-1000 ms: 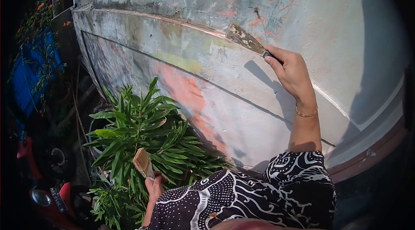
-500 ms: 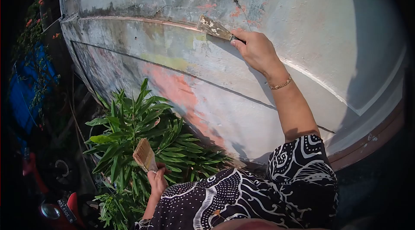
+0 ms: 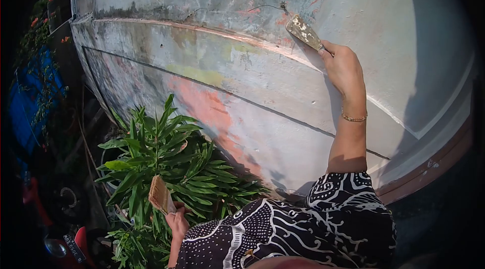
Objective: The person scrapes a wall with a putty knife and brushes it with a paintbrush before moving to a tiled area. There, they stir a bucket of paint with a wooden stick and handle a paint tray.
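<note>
My right hand (image 3: 343, 67) grips the handle of a paint-spattered scraper (image 3: 304, 32), its blade pointing up and left at the wall (image 3: 273, 84), near a small dark spot with a thin strand. Peeling pink, yellow and grey paint marks the wall. Lower down, my left hand (image 3: 178, 222) is closed on a wide paintbrush (image 3: 160, 196) with tan bristles pointing up and left, in front of the green leaves. Whether the scraper's blade touches the wall is hard to tell.
A leafy green plant (image 3: 146, 153) grows at the foot of the wall. On the left are a blue cover (image 3: 30, 107) and orange flowers. A red motorcycle (image 3: 76, 243) stands at the lower left. A raised ledge (image 3: 217, 31) crosses the wall.
My right hand has moved right and slightly down with the scraper, whose blade has left the ledge's pink edge and is now near the dark spot. My left hand and the brush have shifted slightly down.
</note>
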`<state>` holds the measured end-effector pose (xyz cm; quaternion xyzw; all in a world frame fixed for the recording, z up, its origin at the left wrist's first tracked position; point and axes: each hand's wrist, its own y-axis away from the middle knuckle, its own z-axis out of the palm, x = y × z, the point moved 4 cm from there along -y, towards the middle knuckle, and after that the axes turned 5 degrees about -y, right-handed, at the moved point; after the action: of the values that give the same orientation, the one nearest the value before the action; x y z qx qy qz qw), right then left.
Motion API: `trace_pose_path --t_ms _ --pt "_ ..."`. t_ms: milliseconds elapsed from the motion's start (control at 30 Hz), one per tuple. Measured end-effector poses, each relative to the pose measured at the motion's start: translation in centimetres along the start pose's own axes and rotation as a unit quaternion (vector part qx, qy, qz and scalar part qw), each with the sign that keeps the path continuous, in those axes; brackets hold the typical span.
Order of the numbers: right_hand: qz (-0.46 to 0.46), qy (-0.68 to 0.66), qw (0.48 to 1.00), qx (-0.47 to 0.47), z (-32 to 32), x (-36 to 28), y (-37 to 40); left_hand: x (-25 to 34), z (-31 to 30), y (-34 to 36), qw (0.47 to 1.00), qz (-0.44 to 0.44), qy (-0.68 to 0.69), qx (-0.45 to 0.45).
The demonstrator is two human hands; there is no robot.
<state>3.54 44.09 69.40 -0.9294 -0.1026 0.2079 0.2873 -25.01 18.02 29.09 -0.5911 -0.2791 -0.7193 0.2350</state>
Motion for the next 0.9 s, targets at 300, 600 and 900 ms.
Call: trace_pose_path --t_ms 300,600,900 --pt "-0.007 0.060 0.998 -0.029 -1.5 -1.9 -1.6 0.2 -1.0 -0.2 0.999 -0.001 0.002 0.038" --pt "-0.055 0.121 0.991 0.021 -1.7 -2.2 -1.6 1.8 1.5 -1.9 0.997 0.023 -0.047 -0.057" --pt "-0.125 0.208 0.970 0.009 -1.6 -3.1 -2.5 2.4 2.8 -2.1 0.995 -0.016 -0.038 -0.087"
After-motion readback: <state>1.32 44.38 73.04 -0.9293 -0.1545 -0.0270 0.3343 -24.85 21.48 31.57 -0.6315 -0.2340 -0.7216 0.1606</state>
